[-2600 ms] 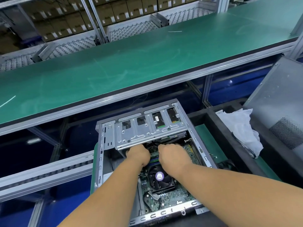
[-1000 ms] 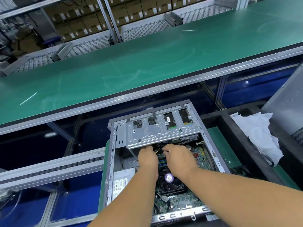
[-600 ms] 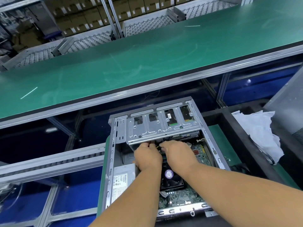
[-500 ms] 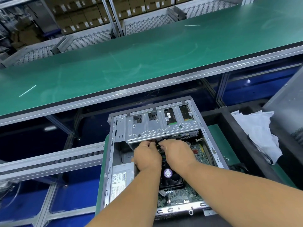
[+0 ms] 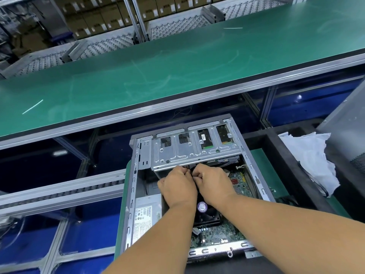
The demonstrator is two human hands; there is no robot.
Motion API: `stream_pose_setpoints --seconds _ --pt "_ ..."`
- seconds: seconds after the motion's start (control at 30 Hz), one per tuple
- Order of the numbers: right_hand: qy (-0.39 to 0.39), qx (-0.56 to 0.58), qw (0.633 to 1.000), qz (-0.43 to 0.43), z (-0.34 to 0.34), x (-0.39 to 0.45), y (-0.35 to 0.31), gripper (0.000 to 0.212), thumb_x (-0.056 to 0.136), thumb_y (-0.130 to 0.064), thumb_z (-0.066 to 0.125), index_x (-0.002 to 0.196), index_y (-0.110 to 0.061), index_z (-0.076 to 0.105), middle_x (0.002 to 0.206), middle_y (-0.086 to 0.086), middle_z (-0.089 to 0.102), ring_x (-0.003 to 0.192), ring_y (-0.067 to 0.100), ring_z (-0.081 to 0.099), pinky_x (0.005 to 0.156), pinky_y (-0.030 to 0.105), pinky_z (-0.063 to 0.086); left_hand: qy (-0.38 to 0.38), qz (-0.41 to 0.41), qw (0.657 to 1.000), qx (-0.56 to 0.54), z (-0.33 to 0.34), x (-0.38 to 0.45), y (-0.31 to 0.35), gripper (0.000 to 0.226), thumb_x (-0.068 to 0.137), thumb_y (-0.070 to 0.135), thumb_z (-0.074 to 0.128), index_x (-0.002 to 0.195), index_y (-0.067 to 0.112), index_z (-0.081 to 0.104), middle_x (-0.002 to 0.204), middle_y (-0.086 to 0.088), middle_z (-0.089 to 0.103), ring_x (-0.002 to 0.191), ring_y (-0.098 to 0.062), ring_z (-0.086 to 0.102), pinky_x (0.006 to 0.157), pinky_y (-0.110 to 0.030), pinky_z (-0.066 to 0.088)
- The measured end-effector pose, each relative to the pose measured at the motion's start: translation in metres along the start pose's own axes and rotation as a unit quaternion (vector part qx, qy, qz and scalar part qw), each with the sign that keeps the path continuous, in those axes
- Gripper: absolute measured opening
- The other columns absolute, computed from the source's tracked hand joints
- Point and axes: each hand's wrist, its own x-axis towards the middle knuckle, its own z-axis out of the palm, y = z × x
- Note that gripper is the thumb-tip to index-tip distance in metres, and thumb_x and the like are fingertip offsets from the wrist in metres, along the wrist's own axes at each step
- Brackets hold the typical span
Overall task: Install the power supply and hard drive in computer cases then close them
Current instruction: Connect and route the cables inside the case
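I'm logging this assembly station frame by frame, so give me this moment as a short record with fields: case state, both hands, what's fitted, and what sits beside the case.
case: computer case lies open, side panel off
left hand: fingers curled, pinching dark cables below the drive cage
right hand: fingers curled on the same cables
drive cage: metal, at the case's far end
power supply: seated at the left wall
fan: partly hidden by the forearms
beside case: white crumpled bag to the right

Left hand (image 5: 178,186) and right hand (image 5: 212,179) meet knuckle-to-knuckle, fingers curled, apparently pinching something.
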Motion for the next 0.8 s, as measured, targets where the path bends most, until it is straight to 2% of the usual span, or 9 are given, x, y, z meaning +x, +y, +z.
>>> stream_pose_setpoints --seconds 0.13,0.23,0.43,0.63,0.8 --pt "0.013 0.043 0.999 0.017 -0.0005 -0.0007 0.0006 0.006 0.095 -0.022 0.067 0.101 -0.025 0.067 0.089 -0.004 0.073 0.088 0.018 0.067 0.075 0.039 0.057 -0.002 0.075 0.997 0.034 -0.0016 0.0002 -0.0009 0.014 0.094 0.023 0.060 0.092 0.028 0.073 0.085 0.007 0.071 0.079 -0.016 0.060 0.084 -0.027 0.024" --pt "0.025 0.056 0.998 0.024 0.0001 -0.0008 0.0029 0.010 0.096 -0.022 0.067 0.105 -0.026 0.068 0.091 -0.005 0.074 0.089 0.018 0.067 0.076 0.039 0.058 -0.021 0.106 0.994 0.034 -0.0013 -0.0004 -0.0015 0.020 0.094 0.018 0.055 0.089 0.027 0.073 0.081 0.006 0.069 0.079 -0.018 0.062 0.086 -0.029 0.031" --pt "0.033 0.063 0.997 0.029 0.0025 0.0003 0.0045 0.010 0.097 -0.023 0.066 0.107 -0.025 0.067 0.093 -0.004 0.073 0.091 0.019 0.066 0.078 0.039 0.057 -0.007 0.128 0.992 0.011 -0.0013 -0.0029 -0.0024 0.027 0.090 0.011 0.055 0.088 0.029 0.076 0.080 0.008 0.070 0.082 -0.018 0.061 0.085 -0.032 0.032" --pt "0.037 0.050 0.998 0.031 0.0036 0.0016 0.0059 0.002 0.097 -0.024 0.067 0.098 -0.025 0.069 0.086 -0.003 0.072 0.081 0.019 0.066 0.070 0.038 0.057 -0.005 0.131 0.991 -0.011 0.0001 -0.0041 -0.0041 0.028 0.091 0.009 0.058 0.089 0.030 0.077 0.084 0.008 0.070 0.087 -0.019 0.061 0.084 -0.033 0.031" --pt "0.045 0.048 0.997 0.030 0.0043 -0.0001 0.0058 0.007 0.095 -0.023 0.067 0.089 -0.024 0.068 0.079 -0.005 0.070 0.075 0.016 0.066 0.067 0.037 0.057 -0.023 0.125 0.992 -0.019 0.0003 -0.0039 -0.0051 0.025 0.094 0.015 0.057 0.096 0.032 0.076 0.092 0.010 0.071 0.094 -0.018 0.059 0.083 -0.031 0.029"
